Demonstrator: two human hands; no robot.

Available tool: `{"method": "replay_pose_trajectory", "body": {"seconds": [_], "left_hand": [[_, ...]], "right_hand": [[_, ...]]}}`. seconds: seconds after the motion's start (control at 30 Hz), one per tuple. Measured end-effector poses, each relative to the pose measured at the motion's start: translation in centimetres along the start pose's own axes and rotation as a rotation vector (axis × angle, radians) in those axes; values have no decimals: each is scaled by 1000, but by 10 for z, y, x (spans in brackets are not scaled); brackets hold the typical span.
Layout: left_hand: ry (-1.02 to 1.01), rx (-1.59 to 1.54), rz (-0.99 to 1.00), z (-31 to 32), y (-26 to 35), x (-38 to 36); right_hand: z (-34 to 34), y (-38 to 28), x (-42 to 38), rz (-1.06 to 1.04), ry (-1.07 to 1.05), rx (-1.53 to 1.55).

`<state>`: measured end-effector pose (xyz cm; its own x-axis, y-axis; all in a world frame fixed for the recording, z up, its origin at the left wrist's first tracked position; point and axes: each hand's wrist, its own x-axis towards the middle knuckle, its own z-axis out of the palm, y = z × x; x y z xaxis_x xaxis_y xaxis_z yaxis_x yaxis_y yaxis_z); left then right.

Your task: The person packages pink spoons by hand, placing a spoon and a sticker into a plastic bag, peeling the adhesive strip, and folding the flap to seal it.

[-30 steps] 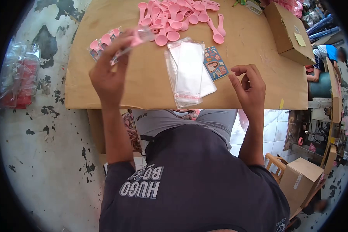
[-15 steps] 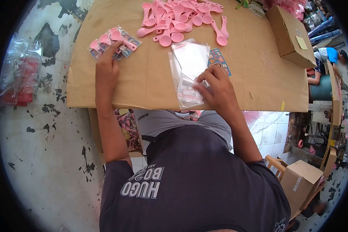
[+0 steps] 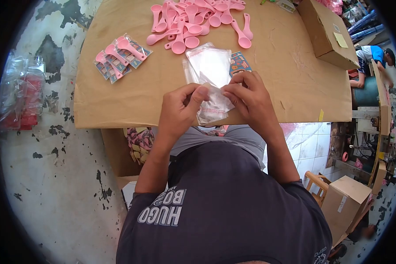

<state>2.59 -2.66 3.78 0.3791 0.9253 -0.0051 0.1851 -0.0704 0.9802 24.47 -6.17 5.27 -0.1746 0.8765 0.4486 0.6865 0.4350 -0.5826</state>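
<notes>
Pinching a clear bag (image 3: pixel 214 93) at frame centre, the left hand (image 3: pixel 182 105) and right hand (image 3: pixel 251 99) press thumbs to fingers on its sides. Probably featherlight, limp and slippery, it wants an edge hold. Beneath lies a bag stack (image 3: pixel 210 66); pink spoons (image 3: pixel 193 29) heap at upper centre.

Left hand (image 3: pixel 179 106) and right hand (image 3: pixel 254 103) pinch a clear bag (image 3: pixel 214 93); pink spoons (image 3: pixel 194 29) lie heaped beyond it.
</notes>
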Motion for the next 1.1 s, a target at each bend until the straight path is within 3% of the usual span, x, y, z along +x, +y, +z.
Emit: {"method": "replay_pose_trajectory", "body": {"seconds": [0.13,0.37,0.63,0.93,1.03,1.1], "left_hand": [[5,-15,-156,4,11,5],[56,-151,-155,1,2,2],[172,115,-78,2,4,-3],[189,114,-81,-1,5,-5],[189,153,-60,2,4,-7],[188,193,-26,7,5,-9]], "right_hand": [[-3,-4,-2,-56,-88,-72],[3,-8,-4,-13,-55,-75],[15,-13,-6,-13,-79,-132],[17,-10,-5,2,0,-74],[15,-11,-1,27,120,-13],[14,-20,5,216,77,165]]}}
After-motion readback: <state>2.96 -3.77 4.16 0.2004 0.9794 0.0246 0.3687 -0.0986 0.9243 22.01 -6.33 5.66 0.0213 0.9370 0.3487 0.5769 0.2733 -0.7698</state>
